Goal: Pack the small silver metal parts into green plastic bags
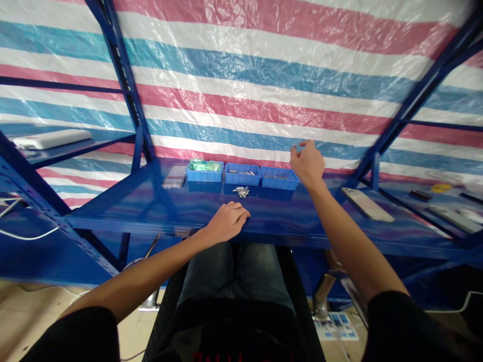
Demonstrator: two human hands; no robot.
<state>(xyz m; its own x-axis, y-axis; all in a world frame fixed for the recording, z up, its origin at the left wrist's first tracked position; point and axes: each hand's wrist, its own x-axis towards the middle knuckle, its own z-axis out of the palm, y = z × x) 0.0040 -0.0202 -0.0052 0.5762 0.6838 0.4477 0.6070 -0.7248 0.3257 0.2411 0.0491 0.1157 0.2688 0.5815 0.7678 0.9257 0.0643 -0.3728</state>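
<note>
My left hand (228,221) rests at the front edge of the blue shelf, fingers curled and closed; anything inside it is hidden. Just beyond it lies a small pile of short silvery metal pieces (241,192). My right hand (308,162) is raised near the right blue bin (279,179), its fingers bent inward around something too small to make out. That bin holds small metal parts. In the middle blue bin (242,175) are several short metal pieces. The left blue bin (205,172) contains green and clear plastic-looking items.
A phone (367,204) lies on the shelf at the right. Left of the bins is a blurred-out patch (174,177). Blue metal posts (126,75) frame both sides, and a striped plastic sheet (264,75) hangs behind. A white object (55,139) sits on the left side shelf.
</note>
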